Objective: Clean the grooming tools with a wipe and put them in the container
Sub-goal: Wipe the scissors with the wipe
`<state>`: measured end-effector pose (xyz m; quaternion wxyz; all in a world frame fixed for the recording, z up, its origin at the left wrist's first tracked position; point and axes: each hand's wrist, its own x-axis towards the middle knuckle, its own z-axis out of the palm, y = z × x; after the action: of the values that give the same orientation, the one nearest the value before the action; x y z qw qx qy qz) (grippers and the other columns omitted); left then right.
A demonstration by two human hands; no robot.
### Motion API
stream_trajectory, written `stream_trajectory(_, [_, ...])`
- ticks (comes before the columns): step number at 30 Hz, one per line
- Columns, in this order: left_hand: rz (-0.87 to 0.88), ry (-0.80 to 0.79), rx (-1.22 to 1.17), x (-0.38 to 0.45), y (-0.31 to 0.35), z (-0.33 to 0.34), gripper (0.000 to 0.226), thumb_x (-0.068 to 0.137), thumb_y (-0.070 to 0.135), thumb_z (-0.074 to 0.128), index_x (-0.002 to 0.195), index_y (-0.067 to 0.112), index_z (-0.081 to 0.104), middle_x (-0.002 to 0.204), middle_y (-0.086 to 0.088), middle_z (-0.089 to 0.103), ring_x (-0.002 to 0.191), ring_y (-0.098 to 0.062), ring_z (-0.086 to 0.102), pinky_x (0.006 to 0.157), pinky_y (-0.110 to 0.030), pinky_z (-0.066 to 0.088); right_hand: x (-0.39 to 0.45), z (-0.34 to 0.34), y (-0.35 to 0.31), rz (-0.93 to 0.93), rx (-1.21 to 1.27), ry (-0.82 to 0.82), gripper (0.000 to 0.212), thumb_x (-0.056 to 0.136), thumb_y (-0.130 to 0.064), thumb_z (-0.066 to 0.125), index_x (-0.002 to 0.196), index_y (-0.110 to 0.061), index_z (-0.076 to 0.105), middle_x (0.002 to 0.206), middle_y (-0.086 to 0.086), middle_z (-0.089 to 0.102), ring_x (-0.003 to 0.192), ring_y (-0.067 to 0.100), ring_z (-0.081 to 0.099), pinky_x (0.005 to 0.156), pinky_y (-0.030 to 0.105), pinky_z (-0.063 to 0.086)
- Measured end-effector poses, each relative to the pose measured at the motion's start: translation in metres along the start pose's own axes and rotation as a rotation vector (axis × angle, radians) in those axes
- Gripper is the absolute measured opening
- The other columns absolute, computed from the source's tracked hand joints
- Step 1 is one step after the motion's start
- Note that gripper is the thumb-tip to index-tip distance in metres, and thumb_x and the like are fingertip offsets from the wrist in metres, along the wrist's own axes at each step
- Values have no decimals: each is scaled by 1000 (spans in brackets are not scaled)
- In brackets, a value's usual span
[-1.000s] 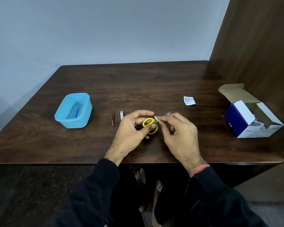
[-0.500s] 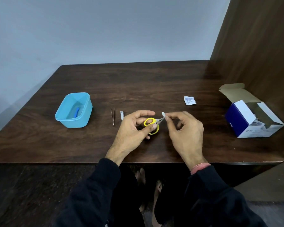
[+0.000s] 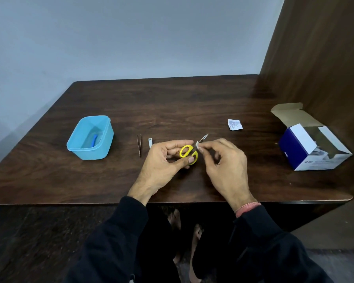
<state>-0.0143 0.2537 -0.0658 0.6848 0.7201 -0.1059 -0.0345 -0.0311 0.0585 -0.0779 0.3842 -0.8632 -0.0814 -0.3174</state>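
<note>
Both arms wear long black sleeves [image 3: 119,237] of soft, loose fabric ending at the wrists. A pink band [image 3: 247,208] circles the right wrist just beyond its cuff. Under the table's near edge, two bare feet [image 3: 175,218] show between dark-clothed legs

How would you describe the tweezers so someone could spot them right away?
Start at the blue container on the table's left side. To its right lie two small metal tools; the tweezers are the nearer to it, long, thin and pointed, unlike the shorter nail clipper beside them.
</note>
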Motion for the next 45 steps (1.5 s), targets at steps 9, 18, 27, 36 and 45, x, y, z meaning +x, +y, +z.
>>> stream_trajectory(9, [-11, 57, -156, 1, 4, -5, 35, 102, -7, 74, 134, 8, 76, 117, -12, 86, 99, -20, 82, 79, -29, 68, -3, 0, -5, -99, -18, -75, 9, 101, -21, 81, 107, -27, 83, 97, -15, 71, 84, 0, 49, 75, 34, 57])
stream_trajectory(18, [-2, 93, -159, 0, 5, -6, 33, 102, -4, 75, 132, 9, 78, 114, -12, 86, 98, -16, 80, 81, -30, 67, -8, -2, -10, -255, -31, -200, 11, 104, -23, 77, 114, -25, 83, 104, -13, 72, 93, 12, 63, 71, 38, 60])
stream_trajectory(27, [-2, -26, 17, -2, 3, -5, 38, 112, -4, 56, 139, 12, 78, 109, -8, 85, 99, -12, 76, 85, -29, 63, -7, -3, -13, -238, -61, -164, 10, 107, -19, 73, 115, -22, 79, 107, -10, 71, 99, 18, 69, 77, 41, 61])
stream_trajectory(36, [-2, -9, 174, -2, 3, -1, 55, 113, 4, 61, 164, 23, 55, 121, 7, 85, 110, -6, 77, 93, -29, 62, -5, -4, -17, -150, -67, -127, 10, 110, -22, 69, 115, -25, 76, 109, -14, 69, 97, 12, 69, 81, 37, 61])
stream_trajectory(45, [-24, -90, 282, 2, -6, -2, 69, 111, 14, 67, 173, 28, 40, 124, 17, 84, 135, -14, 70, 135, -51, 34, -3, -3, -15, -93, -86, -20, 8, 106, -19, 75, 111, -23, 79, 107, -13, 72, 85, 1, 59, 75, 35, 60])
